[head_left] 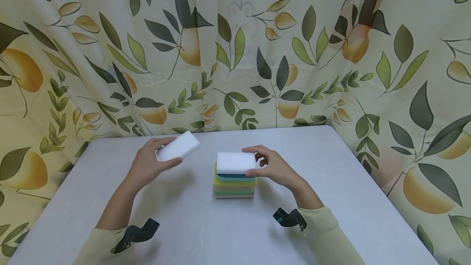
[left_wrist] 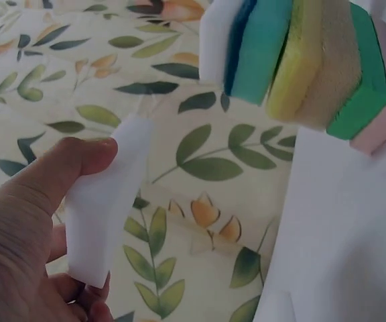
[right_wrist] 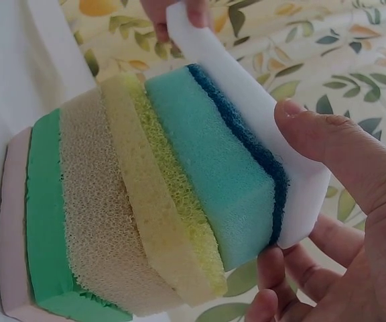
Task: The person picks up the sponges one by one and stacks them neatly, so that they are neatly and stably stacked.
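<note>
In the head view a stack of sponges (head_left: pixel 235 189) stands on the table, topped by a white sponge (head_left: pixel 235 162). My right hand (head_left: pixel 276 167) pinches that top sponge by its right end, thumb at the near side and fingers at the far side. Left of the stack, my left hand (head_left: pixel 151 160) holds a second white sponge (head_left: pixel 180 146) above the table, tilted. From the right wrist view, the layers below the top one are a turquoise sponge (right_wrist: pixel 210 168) with a dark blue scouring face, a yellow sponge (right_wrist: pixel 159 215), a beige sponge (right_wrist: pixel 102 201), a green sponge (right_wrist: pixel 45 221) and a pink sponge (right_wrist: pixel 12 228).
A white cloth covers the table (head_left: pixel 206 232). Behind it and at both sides hangs a curtain (head_left: pixel 235 93) printed with leaves and fruit. Each wrist carries a black camera mount, one on the left (head_left: pixel 137 234) and one on the right (head_left: pixel 290 218).
</note>
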Demonstrator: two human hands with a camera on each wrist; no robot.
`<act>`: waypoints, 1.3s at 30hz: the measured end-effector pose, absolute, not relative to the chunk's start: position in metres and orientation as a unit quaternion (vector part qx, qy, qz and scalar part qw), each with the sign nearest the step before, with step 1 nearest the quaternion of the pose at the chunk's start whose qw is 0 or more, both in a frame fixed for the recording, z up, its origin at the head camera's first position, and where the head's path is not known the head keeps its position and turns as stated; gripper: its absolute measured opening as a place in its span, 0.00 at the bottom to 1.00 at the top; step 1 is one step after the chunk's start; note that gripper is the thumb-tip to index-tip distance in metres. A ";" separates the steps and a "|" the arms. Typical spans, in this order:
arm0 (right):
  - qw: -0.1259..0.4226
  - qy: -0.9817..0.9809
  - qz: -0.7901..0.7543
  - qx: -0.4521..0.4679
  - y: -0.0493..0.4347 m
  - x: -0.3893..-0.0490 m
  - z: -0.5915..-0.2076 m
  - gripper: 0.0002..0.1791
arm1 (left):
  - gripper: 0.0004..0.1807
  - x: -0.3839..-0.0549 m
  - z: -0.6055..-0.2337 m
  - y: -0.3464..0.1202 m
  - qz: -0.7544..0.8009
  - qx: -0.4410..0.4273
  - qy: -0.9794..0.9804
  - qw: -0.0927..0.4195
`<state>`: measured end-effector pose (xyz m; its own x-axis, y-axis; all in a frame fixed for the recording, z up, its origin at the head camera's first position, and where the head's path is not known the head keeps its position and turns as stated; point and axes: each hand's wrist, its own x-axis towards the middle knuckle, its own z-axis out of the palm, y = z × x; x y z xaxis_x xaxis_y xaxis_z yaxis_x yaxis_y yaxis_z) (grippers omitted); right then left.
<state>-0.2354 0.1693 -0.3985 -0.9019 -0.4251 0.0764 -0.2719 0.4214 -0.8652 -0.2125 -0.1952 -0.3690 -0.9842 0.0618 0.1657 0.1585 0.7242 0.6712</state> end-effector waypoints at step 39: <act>0.080 0.842 -0.497 -0.192 0.168 -0.233 -0.392 0.37 | 0.34 -0.236 -0.356 -0.108 -0.411 -0.254 -0.876 -0.011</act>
